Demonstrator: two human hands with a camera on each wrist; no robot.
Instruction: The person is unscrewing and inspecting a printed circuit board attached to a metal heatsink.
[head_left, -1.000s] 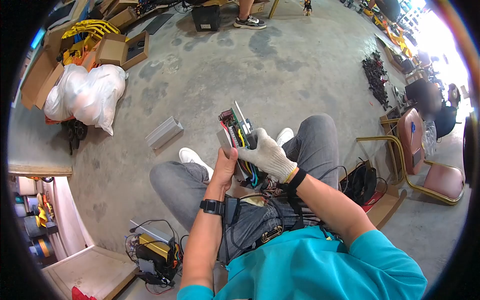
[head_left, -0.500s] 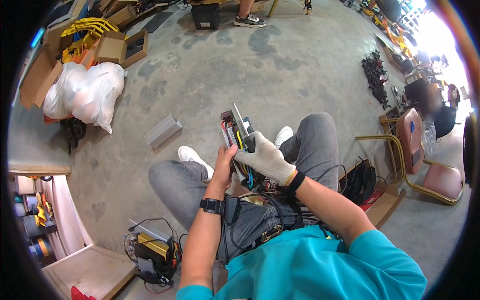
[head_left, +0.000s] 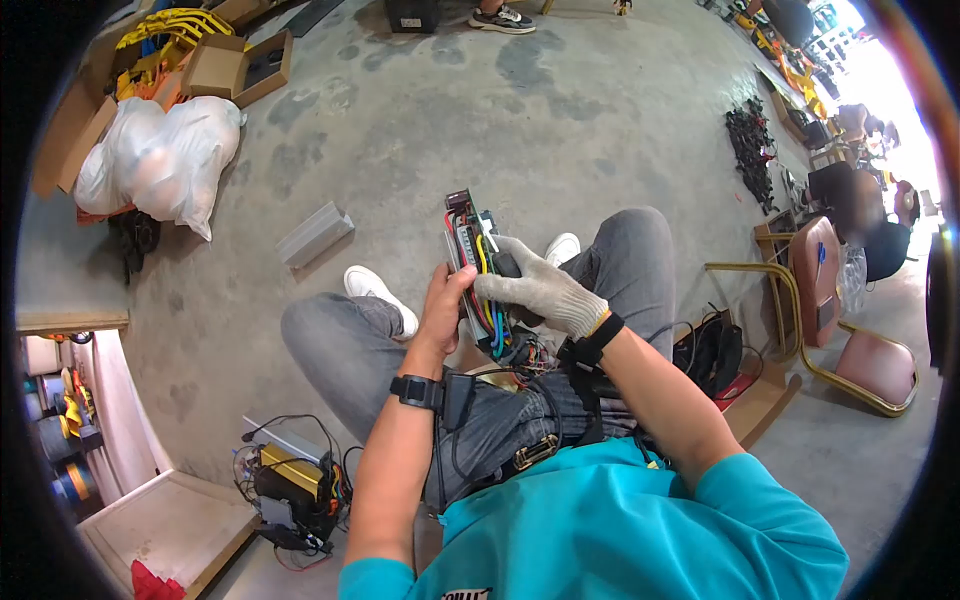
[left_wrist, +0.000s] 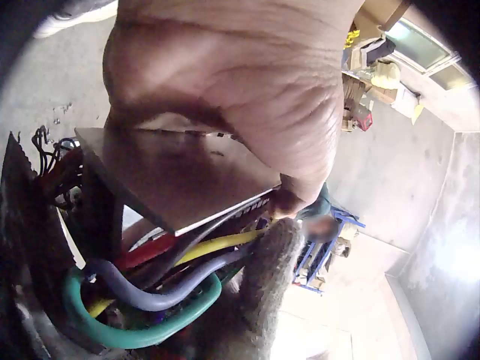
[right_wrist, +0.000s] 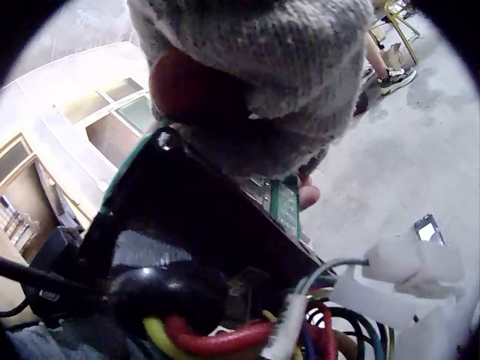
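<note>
As the head view shows, the bare left hand (head_left: 440, 305) curls its fingers round the left edge of the board (head_left: 465, 245), and the gloved right hand (head_left: 535, 285) grips its right edge. The board stands upright between the 2 hands, wires (head_left: 490, 325) hanging below it and knees beneath. In the left wrist view, the thumb presses the board's grey plate (left_wrist: 172, 180). In the right wrist view, gloved fingers (right_wrist: 255, 75) clamp the board's top, with a white plug (right_wrist: 409, 274) to its right.

A stained concrete floor (head_left: 560, 130) holds white sacks (head_left: 150, 165), cardboard boxes (head_left: 215, 65) and a chair (head_left: 880, 362) (gold-framed, pink seat).
</note>
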